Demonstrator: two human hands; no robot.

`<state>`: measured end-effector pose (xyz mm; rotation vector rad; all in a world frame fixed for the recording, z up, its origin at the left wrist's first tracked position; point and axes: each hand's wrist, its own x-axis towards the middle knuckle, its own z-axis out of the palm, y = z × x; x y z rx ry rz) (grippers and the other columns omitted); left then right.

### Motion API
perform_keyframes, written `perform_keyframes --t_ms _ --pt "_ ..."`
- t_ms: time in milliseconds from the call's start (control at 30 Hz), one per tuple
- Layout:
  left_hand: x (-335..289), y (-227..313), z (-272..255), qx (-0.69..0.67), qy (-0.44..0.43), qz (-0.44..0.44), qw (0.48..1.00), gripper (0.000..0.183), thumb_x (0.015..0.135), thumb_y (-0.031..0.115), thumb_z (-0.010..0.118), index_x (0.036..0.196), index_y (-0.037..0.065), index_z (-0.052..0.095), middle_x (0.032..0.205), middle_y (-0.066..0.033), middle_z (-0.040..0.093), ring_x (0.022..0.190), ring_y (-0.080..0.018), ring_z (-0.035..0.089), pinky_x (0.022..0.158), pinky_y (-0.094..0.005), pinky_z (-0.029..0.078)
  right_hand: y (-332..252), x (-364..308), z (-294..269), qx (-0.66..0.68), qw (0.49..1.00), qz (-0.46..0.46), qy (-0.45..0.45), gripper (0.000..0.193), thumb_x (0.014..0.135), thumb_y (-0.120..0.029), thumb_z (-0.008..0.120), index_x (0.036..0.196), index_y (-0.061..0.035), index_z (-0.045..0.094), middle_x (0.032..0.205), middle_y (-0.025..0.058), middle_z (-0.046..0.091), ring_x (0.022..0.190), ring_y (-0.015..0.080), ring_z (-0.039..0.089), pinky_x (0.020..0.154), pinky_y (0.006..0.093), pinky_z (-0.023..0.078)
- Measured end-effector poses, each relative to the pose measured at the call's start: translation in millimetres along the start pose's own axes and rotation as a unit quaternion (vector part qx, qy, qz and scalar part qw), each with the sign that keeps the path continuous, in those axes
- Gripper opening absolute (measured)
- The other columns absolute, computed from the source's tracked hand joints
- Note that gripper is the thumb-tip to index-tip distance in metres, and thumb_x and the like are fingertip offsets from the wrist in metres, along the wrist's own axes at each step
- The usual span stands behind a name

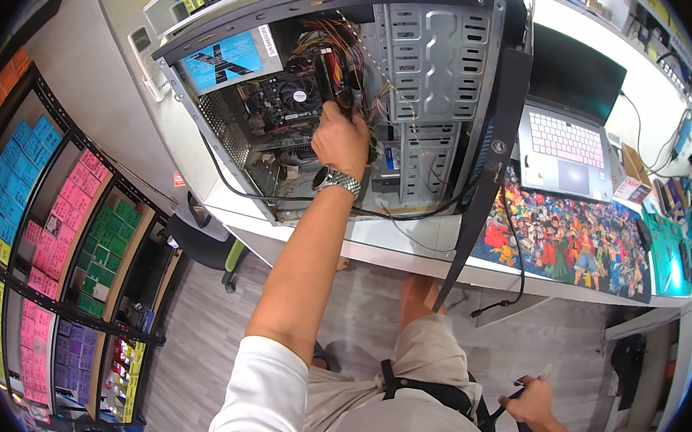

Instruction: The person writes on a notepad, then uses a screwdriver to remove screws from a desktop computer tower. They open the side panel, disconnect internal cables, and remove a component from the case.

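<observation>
An opened desktop computer case [448, 62] lies in front of me with its inside showing. My left hand [340, 139], with a metal watch on the wrist, reaches in beside the round CPU fan [300, 96]. Its fingers are closed at dark upright parts and a bundle of coloured power wires [340, 34]; what they pinch is hidden. Top left in the case sits a power supply [224, 61] with a blue label. Low at the right, away from the case, my right hand [530, 404] is closed around a thin dark thing, too small to make out.
The case's dark front panel [483, 156] hangs past the white desk edge, with a black cable [520, 259] dangling. To the right stand an open laptop [564, 146] and a colourful desk mat [559, 240]. Shelves of coloured boxes [61, 214] and a chair [201, 239] are at the left.
</observation>
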<state>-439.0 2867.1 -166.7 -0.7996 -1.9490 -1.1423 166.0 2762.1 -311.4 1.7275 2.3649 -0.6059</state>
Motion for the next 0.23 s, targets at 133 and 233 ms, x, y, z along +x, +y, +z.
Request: perform_keyframes --t_ms 133,233 --pt "3 6 6 0.051 -0.043 -0.045 0.997 0.04 0.092 0.027 0.079 0.113 0.004 0.054 0.088 -0.0235 0.074 0.079 -0.0468 0.075 0.071 -0.0578 0.06 7 3 5 -0.006 1.0 0.003 -0.03 0.062 0.064 -0.041 0.092 0.106 0.0033 0.081 0.093 0.0263 0.077 0.104 0.0444 0.071 0.095 0.0476 0.06" --pt "13 8 4 0.099 -0.082 -0.071 0.989 0.048 0.09 0.033 0.084 0.114 0.005 0.053 0.093 -0.0242 0.077 0.081 -0.0471 0.077 0.074 -0.0553 0.062 9 4 6 0.005 1.0 -0.022 -0.005 0.062 0.066 -0.045 0.091 0.106 0.0018 0.082 0.119 0.0325 0.075 0.12 0.0483 0.071 0.109 0.0471 0.057"
